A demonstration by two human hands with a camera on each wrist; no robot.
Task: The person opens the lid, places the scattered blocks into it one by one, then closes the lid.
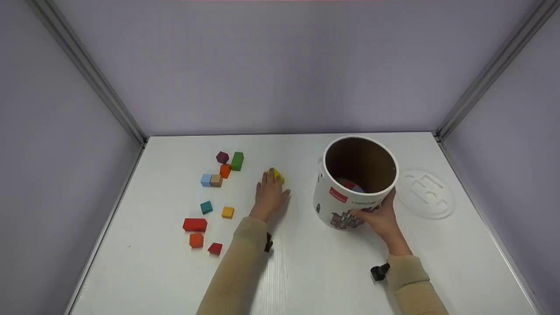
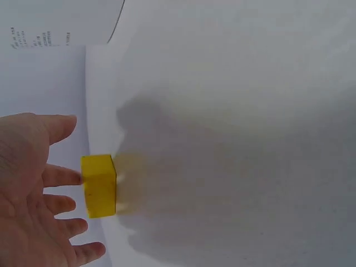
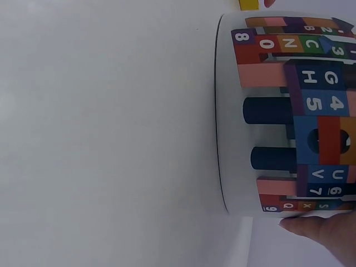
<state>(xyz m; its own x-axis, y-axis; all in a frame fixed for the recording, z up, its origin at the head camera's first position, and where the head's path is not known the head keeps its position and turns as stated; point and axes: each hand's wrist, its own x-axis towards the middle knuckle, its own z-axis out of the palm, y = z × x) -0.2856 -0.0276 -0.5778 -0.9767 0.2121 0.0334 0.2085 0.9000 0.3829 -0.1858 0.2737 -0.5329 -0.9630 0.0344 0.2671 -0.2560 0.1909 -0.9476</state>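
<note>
My left hand (image 1: 268,199) reaches out over the table, its fingertips at a yellow block (image 1: 278,173). In the left wrist view the fingers are spread and fairly straight, and the index fingertip touches the yellow block (image 2: 100,186). With my right hand (image 1: 381,219) I grip a white cylindrical bucket (image 1: 326,201) low on its near right side, thumb on the front and fingers round the side. The bucket stands open at the top, with something red and light blue at its bottom. In the right wrist view its wall (image 3: 231,139) carries printed letter and number blocks.
Loose blocks lie left of my left hand: a green one (image 1: 237,161), a purple one (image 1: 222,157), a teal one (image 1: 206,207), a long red one (image 1: 194,225) and several others. A clear round lid (image 1: 426,194) lies right of the bucket. Walls enclose the table.
</note>
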